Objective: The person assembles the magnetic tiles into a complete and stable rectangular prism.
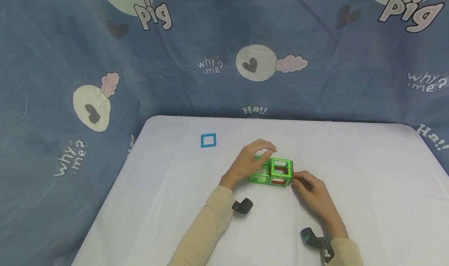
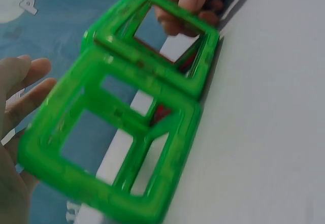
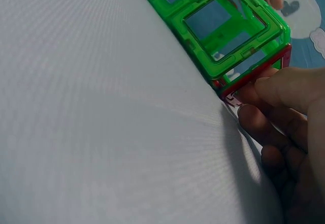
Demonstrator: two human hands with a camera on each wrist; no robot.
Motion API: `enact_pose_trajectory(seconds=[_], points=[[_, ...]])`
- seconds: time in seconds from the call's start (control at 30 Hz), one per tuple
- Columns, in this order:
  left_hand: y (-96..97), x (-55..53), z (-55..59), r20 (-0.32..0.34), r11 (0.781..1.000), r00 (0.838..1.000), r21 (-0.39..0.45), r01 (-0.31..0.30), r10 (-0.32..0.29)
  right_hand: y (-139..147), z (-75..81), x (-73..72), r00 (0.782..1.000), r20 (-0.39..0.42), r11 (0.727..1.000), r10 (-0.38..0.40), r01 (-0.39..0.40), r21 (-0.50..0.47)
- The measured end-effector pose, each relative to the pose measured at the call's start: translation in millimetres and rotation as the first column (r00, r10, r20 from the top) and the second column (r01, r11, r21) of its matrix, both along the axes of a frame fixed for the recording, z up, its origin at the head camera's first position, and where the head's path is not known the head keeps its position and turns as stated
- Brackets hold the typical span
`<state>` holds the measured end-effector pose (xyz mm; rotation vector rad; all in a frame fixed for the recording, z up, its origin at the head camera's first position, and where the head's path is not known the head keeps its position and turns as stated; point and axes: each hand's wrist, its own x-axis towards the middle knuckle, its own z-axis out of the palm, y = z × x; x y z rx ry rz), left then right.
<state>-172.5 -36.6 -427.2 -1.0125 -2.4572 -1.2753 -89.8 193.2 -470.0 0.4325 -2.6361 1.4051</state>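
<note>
Two green cubes of magnetic building tiles (image 1: 280, 162) stand side by side on the white table, their square frames see-through. A red square magnetic tile (image 3: 256, 71) lies flat against the right end. My right hand (image 1: 312, 190) pinches this red tile between thumb and fingers; in the right wrist view the hand (image 3: 289, 112) covers part of it. On the other side, my left hand (image 1: 250, 160) hovers over the left cube, with thumb and fingers apart. Its fingers (image 2: 28, 94) look relaxed and hold nothing in the left wrist view. Further red parts show inside the green frames.
A blue square magnetic tile (image 1: 208, 146) lies flat toward the back left of the white table (image 1: 368, 160). Behind the table hangs a blue printed cloth (image 1: 196, 90). Black wrist-worn devices (image 1: 243, 206) stick out near both of my wrists.
</note>
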Motion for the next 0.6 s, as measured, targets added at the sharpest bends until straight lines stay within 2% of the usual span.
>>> enact_pose_trajectory(seconds=[0.13, 0.27, 0.4, 0.5, 0.6], points=[[-11.0, -4.8, -4.6, 0.046, 0.998, 0.997, 0.018, -0.059, 0.058, -0.2, 0.6, 0.4, 1.0, 0.017, 1.0, -0.009, 0.009, 0.007], [-25.6, -10.4, -9.6, 0.077, 0.988, 0.986, 0.022, -0.153, 0.151, -0.4, 1.3, 0.8, 1.0, 0.024, 1.0, -0.014, 0.014, 0.016], [-42.7, -17.0, -16.2, 0.064, 0.972, 0.97, 0.005, -0.234, 0.233, -0.9, 1.5, 1.1, 0.999, 0.032, 0.999, -0.025, 0.025, 0.024], [-59.2, -22.8, -22.5, 0.045, 0.95, 0.949, -0.004, -0.311, 0.311, -1.0, 1.5, 1.4, 0.999, 0.031, 0.999, -0.029, 0.028, 0.028], [-78.3, -27.6, -25.9, 0.045, 0.91, 0.909, 0.007, -0.415, 0.414, -0.9, 1.5, 1.0, 0.999, 0.032, 0.999, -0.026, 0.025, 0.023]])
